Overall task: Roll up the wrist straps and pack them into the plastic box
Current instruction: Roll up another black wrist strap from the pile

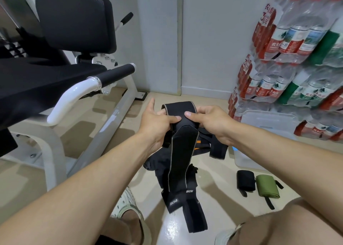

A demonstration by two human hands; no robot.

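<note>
Seen from a head camera looking down, a person's two bare arms reach forward over a pale floor. Both hands grip one black strap in mid-air: the left hand curls its fingers round the strap's upper part with the thumb sticking up, and the right hand pinches the same upper part from the other side, thumb on top. The top of the strap bends over in a loop between the hands, and its long tail hangs down toward the floor. Under it lies a loose heap of black straps, some with white lettering and one with an orange patch. To the right of the heap, on the floor, a rolled black strap and a rolled green strap lie side by side, touching. Beyond them, near the right forearm, sits a clear plastic box, partly hidden, with a clear lid farther back. Stacked packs of bottled water fill the right side. A gym machine with black pads and a white frame stands on the left.
</note>
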